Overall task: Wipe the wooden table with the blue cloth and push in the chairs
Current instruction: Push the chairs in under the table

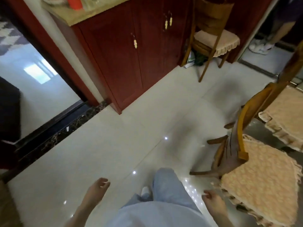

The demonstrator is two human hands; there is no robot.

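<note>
I look down at a tiled floor. My left hand (96, 188) hangs at the lower middle, empty, fingers loosely curled. My right hand (213, 200) hangs at the lower right, empty too, close to the cushion edge of a wooden chair (255, 182). A second cushioned chair (285, 122) stands behind it at the right edge. A third wooden chair (213, 38) stands at the top against the red cabinet. A wooden table leg or edge (293, 63) shows at the right edge. The blue cloth is not in view.
A red wooden cabinet (127, 54) fills the top centre, a doorway with a dark marble sill (54, 128) at left. Another person's legs and white shoes (262, 45) stand at the top right. Open floor tiles (131, 145) lie in front of me.
</note>
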